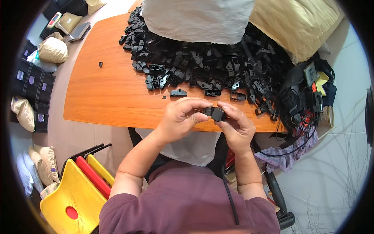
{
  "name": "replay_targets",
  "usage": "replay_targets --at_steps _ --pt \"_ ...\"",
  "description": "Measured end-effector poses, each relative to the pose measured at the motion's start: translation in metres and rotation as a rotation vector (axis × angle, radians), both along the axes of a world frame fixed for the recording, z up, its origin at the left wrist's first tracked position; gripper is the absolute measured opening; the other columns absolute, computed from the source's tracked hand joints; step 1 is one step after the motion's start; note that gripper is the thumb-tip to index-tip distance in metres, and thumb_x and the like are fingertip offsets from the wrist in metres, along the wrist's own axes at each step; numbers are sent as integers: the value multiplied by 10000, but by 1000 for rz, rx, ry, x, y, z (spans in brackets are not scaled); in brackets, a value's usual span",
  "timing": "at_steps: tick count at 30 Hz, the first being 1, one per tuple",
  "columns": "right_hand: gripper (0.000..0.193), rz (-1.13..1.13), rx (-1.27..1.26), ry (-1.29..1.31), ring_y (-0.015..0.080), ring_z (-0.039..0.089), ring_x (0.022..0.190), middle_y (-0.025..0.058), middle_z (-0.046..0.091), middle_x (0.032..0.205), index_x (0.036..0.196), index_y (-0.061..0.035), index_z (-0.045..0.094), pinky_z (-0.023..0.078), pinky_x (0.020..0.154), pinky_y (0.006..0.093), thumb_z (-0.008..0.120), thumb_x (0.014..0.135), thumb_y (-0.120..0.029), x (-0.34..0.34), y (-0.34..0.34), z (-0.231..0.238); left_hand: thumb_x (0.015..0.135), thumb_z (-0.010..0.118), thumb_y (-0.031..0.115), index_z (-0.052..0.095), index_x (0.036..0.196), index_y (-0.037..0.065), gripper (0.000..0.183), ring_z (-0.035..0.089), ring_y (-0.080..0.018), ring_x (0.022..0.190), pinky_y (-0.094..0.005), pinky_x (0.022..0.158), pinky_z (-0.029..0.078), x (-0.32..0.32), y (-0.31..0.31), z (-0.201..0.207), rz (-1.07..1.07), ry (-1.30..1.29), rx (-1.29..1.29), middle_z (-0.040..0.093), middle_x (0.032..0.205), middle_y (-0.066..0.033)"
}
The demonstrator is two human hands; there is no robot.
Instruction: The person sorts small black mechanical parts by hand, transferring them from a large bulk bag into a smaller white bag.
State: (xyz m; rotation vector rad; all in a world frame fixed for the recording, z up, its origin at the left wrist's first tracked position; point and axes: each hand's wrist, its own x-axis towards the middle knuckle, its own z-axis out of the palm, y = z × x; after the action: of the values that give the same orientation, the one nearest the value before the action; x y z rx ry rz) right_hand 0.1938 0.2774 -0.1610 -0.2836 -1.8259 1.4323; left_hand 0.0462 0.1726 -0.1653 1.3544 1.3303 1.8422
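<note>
Over the near edge of the wooden table, both hands hold one small black plastic part [217, 114] between them. My left hand [180, 118] pinches its left end between thumb and fingers. From the other side, my right hand [237, 124] grips the right end with thumb and fingertips. The part is blocky, with an open frame-like section at the left; finer detail is covered by the fingers. Just beyond the hands lie a loose black part [178, 93] and a rectangular black piece [212, 93], at the front of a large heap of similar parts [194, 64].
A white sack [196, 19] and a tan sack [298, 27] lie behind the heap on the orange wooden table [93, 91]. Bags and cables [300, 97] crowd its right end. Yellow and red chairs [72, 195] stand lower left, black bins [35, 84] at far left.
</note>
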Motion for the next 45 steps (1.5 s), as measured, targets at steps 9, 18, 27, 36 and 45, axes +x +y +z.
replay_targets --at_steps 9,18,27,36,45 --pt "329 149 -335 25 210 584 995 173 580 1105 1027 14 590 522 777 291 653 716 98 3 5 6 773 668 106 588 984 13 244 603 -199 778 -266 658 489 -8 3 3 103 313 45 624 914 -108" --pt "346 136 -337 133 214 604 963 168 605 1065 1032 14 589 515 786 290 672 703 86 -5 -3 3 781 658 103 591 984 14 231 611 -218 811 -276 684 495 -11 4 0 60 247 74 625 938 -118" --pt "374 -223 592 -107 207 619 910 160 615 1036 1048 -22 606 517 734 267 700 691 44 -8 -6 4 830 608 53 493 1184 -37 382 571 -152 972 -271 805 485 32 -6 -1 -16 -464 -18 598 1052 -102" --pt "287 105 -388 -367 181 631 858 111 647 966 1040 8 606 497 760 268 654 758 5 20 -33 -13 839 607 103 514 1193 26 374 582 -195 978 -278 842 457 15 -45 -14 -190 -203 -414 587 1092 -103" --pt "260 -439 988 -527 240 563 801 57 604 922 915 -66 619 480 668 336 686 665 -92 3 32 7 685 689 129 590 959 70 297 534 -221 830 -334 718 450 -36 -12 -19 612 1048 -449 593 893 -53"
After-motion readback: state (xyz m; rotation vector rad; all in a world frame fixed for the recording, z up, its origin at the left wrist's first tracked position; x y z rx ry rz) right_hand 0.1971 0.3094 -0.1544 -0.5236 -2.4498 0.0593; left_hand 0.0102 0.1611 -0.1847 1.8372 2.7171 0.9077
